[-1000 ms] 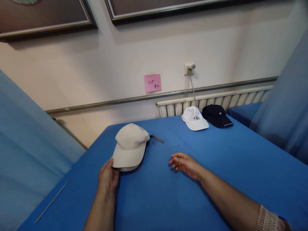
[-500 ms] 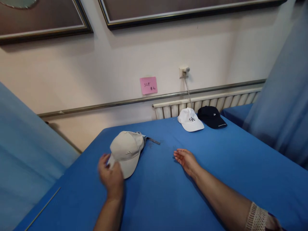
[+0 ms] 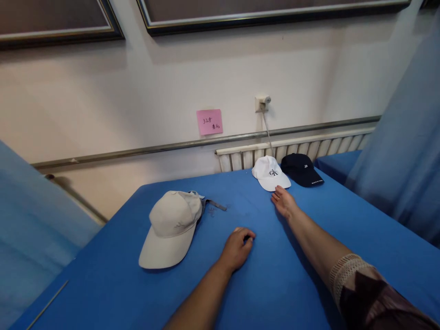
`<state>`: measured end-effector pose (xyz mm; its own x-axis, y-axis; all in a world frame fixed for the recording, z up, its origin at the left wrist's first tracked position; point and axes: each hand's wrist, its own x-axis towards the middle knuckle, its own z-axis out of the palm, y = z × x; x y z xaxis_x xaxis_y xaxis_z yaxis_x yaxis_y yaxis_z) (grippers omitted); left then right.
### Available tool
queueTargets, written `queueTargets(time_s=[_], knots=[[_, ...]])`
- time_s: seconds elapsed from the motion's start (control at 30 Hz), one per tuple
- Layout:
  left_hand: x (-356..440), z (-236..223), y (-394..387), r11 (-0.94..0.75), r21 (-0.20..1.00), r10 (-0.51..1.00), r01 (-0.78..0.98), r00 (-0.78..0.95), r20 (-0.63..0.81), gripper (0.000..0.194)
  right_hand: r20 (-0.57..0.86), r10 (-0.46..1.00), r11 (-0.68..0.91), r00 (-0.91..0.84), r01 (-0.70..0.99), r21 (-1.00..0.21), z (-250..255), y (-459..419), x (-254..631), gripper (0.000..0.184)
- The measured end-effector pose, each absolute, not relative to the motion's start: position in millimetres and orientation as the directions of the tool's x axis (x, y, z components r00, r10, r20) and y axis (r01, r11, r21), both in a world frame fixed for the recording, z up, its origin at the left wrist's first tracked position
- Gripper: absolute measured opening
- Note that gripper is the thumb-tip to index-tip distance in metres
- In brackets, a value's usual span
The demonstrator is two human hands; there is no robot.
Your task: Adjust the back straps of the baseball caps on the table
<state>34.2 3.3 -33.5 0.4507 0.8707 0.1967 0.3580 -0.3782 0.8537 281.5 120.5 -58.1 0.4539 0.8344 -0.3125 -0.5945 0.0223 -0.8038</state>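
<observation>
On the blue-covered table, a beige baseball cap [image 3: 173,220] rests at the left with its brim facing me and its grey strap trailing to the right. My left hand [image 3: 238,248] is to the right of that cap, over the cloth and holding nothing; its fingers are loosely bent, with a gap to the thumb. A white baseball cap [image 3: 266,170] with black letters sits at the far side. At its brim are the fingertips of my right hand [image 3: 284,202], palm partly turned up and fingers extended; whether they touch it I cannot tell. Beside it lies a dark navy cap [image 3: 299,167].
Along the wall run a metal rail [image 3: 154,149] and a radiator [image 3: 237,158] behind the table [image 3: 113,275]. A plug with a cord [image 3: 263,104] and a pink note [image 3: 209,122] are above. Blue curtains [image 3: 402,151] hang at both sides. A thin rod [image 3: 48,303] lies at lower left.
My left hand has let go of the beige cap's brim and moved right. The beige cap's brim now points more toward me. My right hand has reached forward to the white cap.
</observation>
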Motion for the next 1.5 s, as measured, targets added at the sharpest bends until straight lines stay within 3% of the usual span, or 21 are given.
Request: queueTargets(time_s=[0.23, 0.33, 0.47, 0.57, 0.67, 0.8, 0.9, 0.97, 1.03, 1.1, 1.17, 1.23, 1.33, 1.43, 1.5], knots=[[28, -41, 12, -0.377, 0.85, 0.871, 0.368, 0.452, 0.191, 0.019, -0.317, 0.717, 0.091, 0.621, -0.534, -0.84, -59, 158, 277, 0.032], [28, -43, 14, -0.264, 0.912, 0.918, 0.313, 0.372, 0.137, 0.016, -0.291, 0.66, 0.139, 0.693, -0.493, -0.859, -64, 146, 270, 0.031], [26, -39, 24, 0.044, 0.999, 0.985, -0.011, 0.169, -0.042, 0.023, -0.229, 0.67, 0.147, 0.706, -0.429, -0.891, -72, 104, 273, 0.029], [23, -32, 31, 0.196, 0.914, 0.98, -0.356, 0.043, -0.194, 0.032, -0.172, 0.706, 0.109, 0.687, -0.346, -0.932, -76, 73, 285, 0.027], [22, -26, 34, 0.203, 0.849, 0.968, -0.488, -0.03, -0.249, 0.039, -0.111, 0.71, 0.058, 0.696, -0.215, -0.975, -72, 57, 299, 0.022], [21, -25, 28, 0.129, 0.946, 0.975, -0.298, -0.137, -0.176, 0.04, 0.04, 0.628, 0.062, 0.777, 0.002, -0.998, -51, 45, 303, 0.024], [18, -23, 20, 0.076, 0.992, 0.978, -0.098, -0.186, -0.093, 0.039, 0.267, 0.604, 0.179, 0.751, 0.198, -0.964, -28, 18, 279, 0.028], [14, -18, 15, 0.003, 0.999, 0.968, 0.04, -0.25, 0.007, 0.037, 0.623, 0.603, 0.439, 0.498, 0.445, -0.781, -15, -11, 252, 0.025], [10, -11, 10, -0.098, 0.98, 0.955, 0.173, -0.26, 0.141, 0.03, 0.733, 0.676, 0.651, 0.073, 0.407, -0.641, -8, -36, 223, 0.028], [8, -5, 5, -0.2, 0.954, 0.955, 0.224, -0.176, 0.241, 0.021, 0.605, 0.771, 0.635, -0.199, 0.316, -0.705, -10, -49, 199, 0.028], [9, -1, -1, -0.266, 0.933, 0.96, 0.242, -0.018, 0.279, 0.017, 0.39, 0.913, 0.409, -0.125, 0.232, -0.883, -18, -45, 186, 0.022], [12, -3, -6, -0.305, 0.906, 0.949, 0.294, 0.168, 0.265, 0.019, 0.139, 0.99, 0.14, -0.038, 0.025, -0.99, -29, -30, 183, 0.015], [19, -8, -12, -0.424, 0.803, 0.867, 0.419, 0.443, 0.227, 0.024, -0.042, 0.997, -0.055, -0.063, -0.218, -0.974, -40, -6, 191, 0.013], [26, -11, -15, -0.596, 0.644, 0.737, 0.48, 0.645, 0.201, 0.027, -0.095, 0.994, -0.106, -0.049, -0.336, -0.936, -42, 2, 199, 0.022], [29, -12, -16, -0.641, 0.571, 0.704, 0.513, 0.689, 0.171, 0.033, -0.105, 0.993, -0.116, -0.051, -0.356, -0.927, -41, 1, 201, 0.023]])
